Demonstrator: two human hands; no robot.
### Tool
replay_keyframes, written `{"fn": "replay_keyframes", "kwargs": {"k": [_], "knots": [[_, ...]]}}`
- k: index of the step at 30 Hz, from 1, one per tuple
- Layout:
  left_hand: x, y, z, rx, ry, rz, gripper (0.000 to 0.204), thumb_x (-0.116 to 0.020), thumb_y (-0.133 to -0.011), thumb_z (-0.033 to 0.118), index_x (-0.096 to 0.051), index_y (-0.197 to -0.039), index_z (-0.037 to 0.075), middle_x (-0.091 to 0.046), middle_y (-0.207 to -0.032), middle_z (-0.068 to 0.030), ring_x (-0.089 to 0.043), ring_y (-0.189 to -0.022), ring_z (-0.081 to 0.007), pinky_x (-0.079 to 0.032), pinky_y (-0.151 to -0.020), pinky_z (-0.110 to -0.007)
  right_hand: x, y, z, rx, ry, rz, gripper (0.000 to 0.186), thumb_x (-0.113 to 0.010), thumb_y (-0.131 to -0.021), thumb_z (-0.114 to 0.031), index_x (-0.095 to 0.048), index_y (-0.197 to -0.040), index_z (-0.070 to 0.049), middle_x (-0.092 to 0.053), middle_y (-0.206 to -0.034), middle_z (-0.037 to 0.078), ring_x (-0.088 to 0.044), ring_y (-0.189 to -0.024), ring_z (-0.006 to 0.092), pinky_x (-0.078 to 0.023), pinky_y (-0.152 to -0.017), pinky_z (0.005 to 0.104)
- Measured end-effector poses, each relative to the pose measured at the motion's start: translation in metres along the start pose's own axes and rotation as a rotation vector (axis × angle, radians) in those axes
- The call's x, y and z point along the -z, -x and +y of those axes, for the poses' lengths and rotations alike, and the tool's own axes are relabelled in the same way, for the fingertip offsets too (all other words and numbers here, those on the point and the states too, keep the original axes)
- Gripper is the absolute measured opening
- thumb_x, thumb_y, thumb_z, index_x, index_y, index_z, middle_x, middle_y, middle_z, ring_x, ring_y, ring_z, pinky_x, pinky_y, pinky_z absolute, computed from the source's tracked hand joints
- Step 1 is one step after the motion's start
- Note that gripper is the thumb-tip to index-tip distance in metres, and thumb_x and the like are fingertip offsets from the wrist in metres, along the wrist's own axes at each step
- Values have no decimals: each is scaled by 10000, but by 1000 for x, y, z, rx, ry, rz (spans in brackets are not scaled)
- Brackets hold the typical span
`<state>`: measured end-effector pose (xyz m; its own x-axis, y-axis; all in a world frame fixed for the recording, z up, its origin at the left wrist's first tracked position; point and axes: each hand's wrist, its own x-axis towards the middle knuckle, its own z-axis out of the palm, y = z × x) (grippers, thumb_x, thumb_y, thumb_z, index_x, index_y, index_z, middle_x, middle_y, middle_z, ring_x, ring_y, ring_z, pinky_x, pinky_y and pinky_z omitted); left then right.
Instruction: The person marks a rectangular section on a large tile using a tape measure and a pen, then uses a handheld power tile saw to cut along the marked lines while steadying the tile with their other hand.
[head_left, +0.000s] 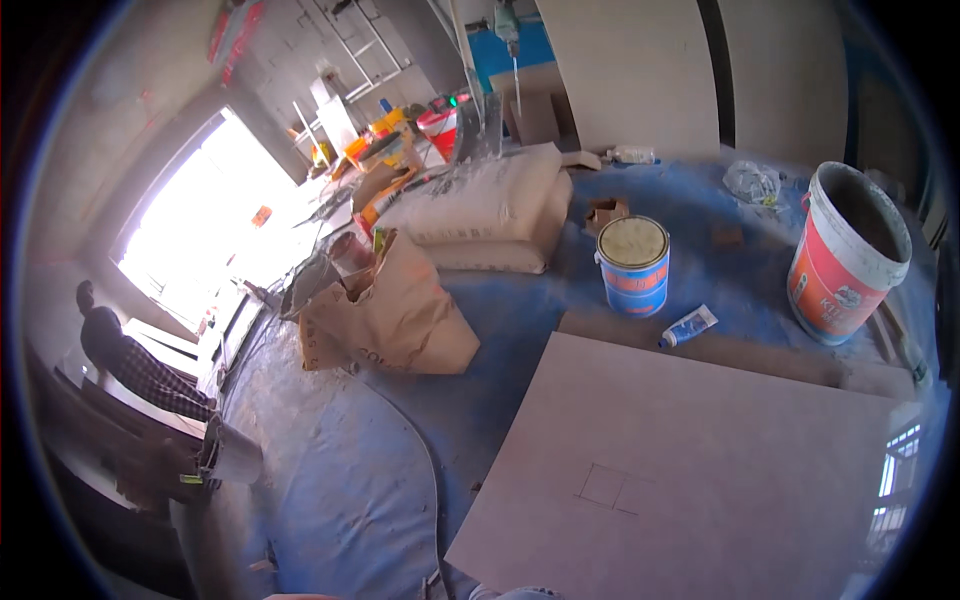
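Observation:
Neither of my hands shows. A thin skin-toned sliver [300,597] and a scrap of pale blue-grey fabric [515,593] reach in at the lower edge, too little to tell more. In front of me lies a large, smooth, pale tile [690,440], with a small square [602,486] drawn on it in thin dark lines. Its glossy right end reflects a window. Just beyond its far edge are a blue and white tube [688,326] with a dark blue cap and a blue and orange metal can [634,285] with its lid on.
A red and white bucket [835,275] stands right. Stacked sacks [475,215] and a torn brown paper bag [400,320] occupy the middle left. A cable [425,440] crosses the blue floor covering [340,480]. Far left, a person [140,370] bends over a pale bucket [235,455].

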<state>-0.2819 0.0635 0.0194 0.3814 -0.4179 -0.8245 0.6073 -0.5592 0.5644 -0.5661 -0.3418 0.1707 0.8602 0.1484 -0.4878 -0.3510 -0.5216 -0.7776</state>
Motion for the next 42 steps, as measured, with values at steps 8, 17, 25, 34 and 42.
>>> {"fn": "replay_keyframes", "kwargs": {"k": [8,17,25,34,42], "knots": [[-75,25,8,160,-12,-40,447,-692,-864,291,-666,-1210,9,-697,-1168,-121,-641,-1094,-182,-474,-978,-363,-10,-16,-51,-163,15,149,128,-679,-850,-232,-705,-928,-133,-713,-971,54,-702,-850,277,-571,-721,395],[-148,199,59,284,-265,-173,445,-699,-861,286,-668,-1206,5,-698,-1164,-122,-641,-1096,-183,-472,-982,-364,-81,96,-119,-310,50,459,172,-608,-923,-272,-676,-900,-115,-673,-924,66,-673,-804,321,-540,-679,440],[-107,341,131,333,-362,-78,444,-705,-858,281,-670,-1202,2,-700,-1160,-123,-640,-1098,-184,-471,-987,-365,-56,176,-212,-451,-71,540,146,-570,-916,-219,-654,-970,-112,-664,-972,127,-662,-856,356,-533,-722,484],[37,539,47,391,-36,247,443,-712,-855,276,-672,-1197,-2,-701,-1156,-124,-639,-1101,-186,-469,-991,-366,-33,200,-268,-768,78,48,328,-466,-947,-305,-676,-1022,-64,-705,-1065,178,-677,-977,378,-537,-819,499],[66,672,-133,330,42,210,442,-719,-853,272,-674,-1194,-6,-703,-1152,-125,-638,-1103,-187,-467,-996,-367,-132,5,-389,-273,139,-121,273,-543,-897,-270,-703,-991,-70,-701,-1052,193,-675,-924,379,-535,-821,495]]}}
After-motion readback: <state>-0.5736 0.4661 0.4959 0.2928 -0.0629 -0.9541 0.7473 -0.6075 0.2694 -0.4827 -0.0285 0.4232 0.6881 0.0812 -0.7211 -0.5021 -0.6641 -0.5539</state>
